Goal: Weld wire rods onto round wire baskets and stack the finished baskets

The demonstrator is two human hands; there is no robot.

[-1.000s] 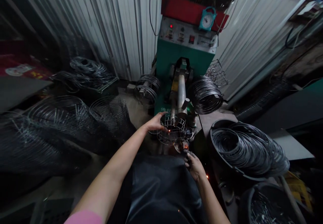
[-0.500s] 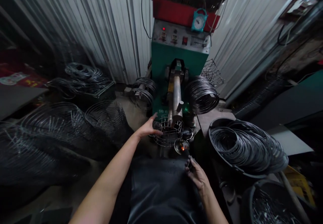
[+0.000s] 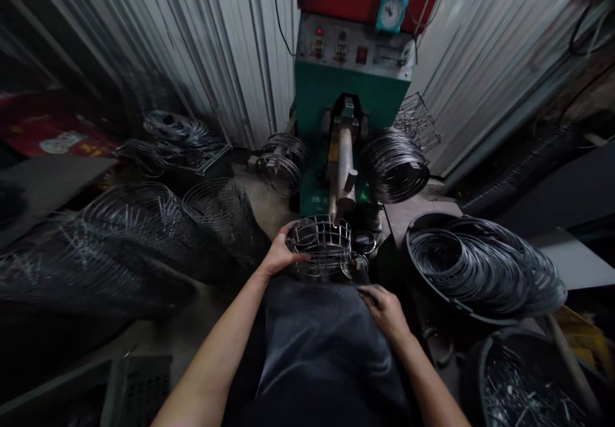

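Observation:
A round wire basket (image 3: 321, 245) sits beneath the metal arm (image 3: 344, 164) of a green spot-welding machine (image 3: 317, 87). My left hand (image 3: 277, 252) grips the basket's left side, thumb across the front and fingers behind. A small bright spot shows where the arm's lower tip meets the basket's rim. To the right, my right hand (image 3: 387, 311) is closed, its fingers curled near a small round metal cup (image 3: 354, 265). What lies in those fingers is too dark to make out. Below both hands is a black apron (image 3: 327, 337).
Wire coils hang left (image 3: 283, 164) and right (image 3: 396, 164) of the machine. A tub of wire rings (image 3: 446, 267) stands at right, above a bucket of metal scraps (image 3: 523, 382). Stacked wire mesh pieces (image 3: 134, 247) fill the left. A blue clock (image 3: 391, 10) rests on top.
My left hand has closed around the basket's side, where its fingers were spread before. The orange glow by the cup is gone. My right hand has turned and its fingers are curled in.

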